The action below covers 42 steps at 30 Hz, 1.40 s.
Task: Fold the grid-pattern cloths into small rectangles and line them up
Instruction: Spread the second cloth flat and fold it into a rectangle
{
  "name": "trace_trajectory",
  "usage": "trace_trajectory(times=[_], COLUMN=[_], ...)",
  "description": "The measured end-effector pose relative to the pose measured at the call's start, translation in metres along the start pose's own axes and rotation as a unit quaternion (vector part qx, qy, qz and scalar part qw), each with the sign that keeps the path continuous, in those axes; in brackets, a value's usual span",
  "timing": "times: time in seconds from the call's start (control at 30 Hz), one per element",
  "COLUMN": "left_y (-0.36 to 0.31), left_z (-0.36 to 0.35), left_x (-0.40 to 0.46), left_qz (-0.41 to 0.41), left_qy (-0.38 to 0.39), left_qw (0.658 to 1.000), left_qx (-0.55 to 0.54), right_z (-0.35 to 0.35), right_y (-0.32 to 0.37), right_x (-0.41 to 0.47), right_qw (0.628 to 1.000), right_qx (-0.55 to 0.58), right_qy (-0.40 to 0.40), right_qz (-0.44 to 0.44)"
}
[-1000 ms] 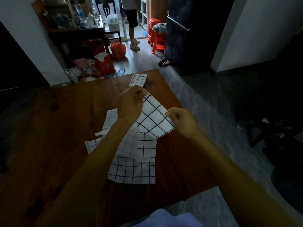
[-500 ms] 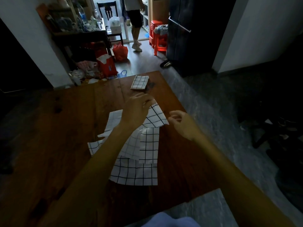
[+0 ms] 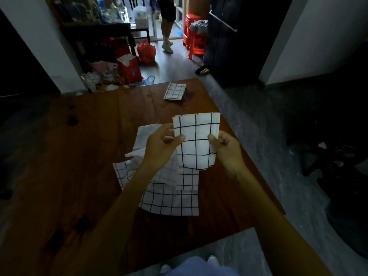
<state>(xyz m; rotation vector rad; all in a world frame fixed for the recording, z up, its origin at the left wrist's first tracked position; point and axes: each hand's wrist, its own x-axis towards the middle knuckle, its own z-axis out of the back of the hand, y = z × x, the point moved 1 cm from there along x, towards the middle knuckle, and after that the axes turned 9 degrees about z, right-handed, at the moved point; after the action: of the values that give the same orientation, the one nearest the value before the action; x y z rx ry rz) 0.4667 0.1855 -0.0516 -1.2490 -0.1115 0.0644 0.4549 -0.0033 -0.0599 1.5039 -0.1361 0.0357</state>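
A white cloth with a black grid (image 3: 196, 140), folded to a rectangle, is held upright above the wooden table (image 3: 69, 156). My left hand (image 3: 161, 146) pinches its left edge and my right hand (image 3: 225, 146) pinches its right edge. Under my hands lies a loose pile of grid cloths (image 3: 169, 192), overlapping and unfolded. One small folded grid cloth (image 3: 175, 91) rests flat near the table's far edge.
The table's right edge runs diagonally beside a grey floor (image 3: 268, 156). Beyond the far edge are red bags (image 3: 129, 68), clutter, red stools (image 3: 194, 36) and a person's legs (image 3: 166, 26) in a doorway. My feet show at the bottom.
My right hand, free half a second ago, now grips the cloth's right edge. The cloth has been lifted off the pile and turned upright between both hands.
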Motion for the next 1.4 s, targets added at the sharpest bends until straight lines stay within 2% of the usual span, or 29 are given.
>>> trace_trajectory(times=[0.17,0.4,0.53,0.73,0.9,1.07,1.23,1.4], left_y=[0.027,0.045,0.042,0.026,-0.002,-0.042,-0.102,-0.145], left_z=[-0.005,-0.032,-0.054,-0.088,-0.153,-0.264,-0.369,-0.432], left_x=[-0.016,-0.034,-0.045,-0.062,-0.088,-0.129,-0.158,-0.16], left_qz=[0.007,0.0,0.002,-0.003,0.024,0.069,0.072,0.039], left_qy=[0.025,0.08,0.092,0.105,0.119,0.11,0.111,0.163], left_qw=[0.999,0.993,0.992,0.993,0.991,0.991,0.99,0.985], left_qx=[-0.036,-0.089,-0.082,-0.059,-0.05,-0.025,-0.038,-0.034], right_z=[-0.008,0.008,0.028,0.071,0.146,0.268,0.383,0.455], right_y=[-0.004,-0.017,-0.019,-0.022,-0.032,-0.045,-0.038,-0.032], right_x=[-0.027,-0.062,-0.074,-0.089,-0.105,-0.127,-0.14,-0.127], right_qw=[1.0,0.995,0.991,0.991,0.987,0.986,0.985,0.979], right_qx=[-0.009,-0.033,-0.033,-0.004,0.041,0.063,0.08,0.097], right_qy=[-0.011,-0.072,-0.111,-0.121,-0.139,-0.139,-0.148,-0.176], right_qz=[-0.026,-0.055,-0.059,-0.064,-0.069,-0.059,-0.042,-0.034])
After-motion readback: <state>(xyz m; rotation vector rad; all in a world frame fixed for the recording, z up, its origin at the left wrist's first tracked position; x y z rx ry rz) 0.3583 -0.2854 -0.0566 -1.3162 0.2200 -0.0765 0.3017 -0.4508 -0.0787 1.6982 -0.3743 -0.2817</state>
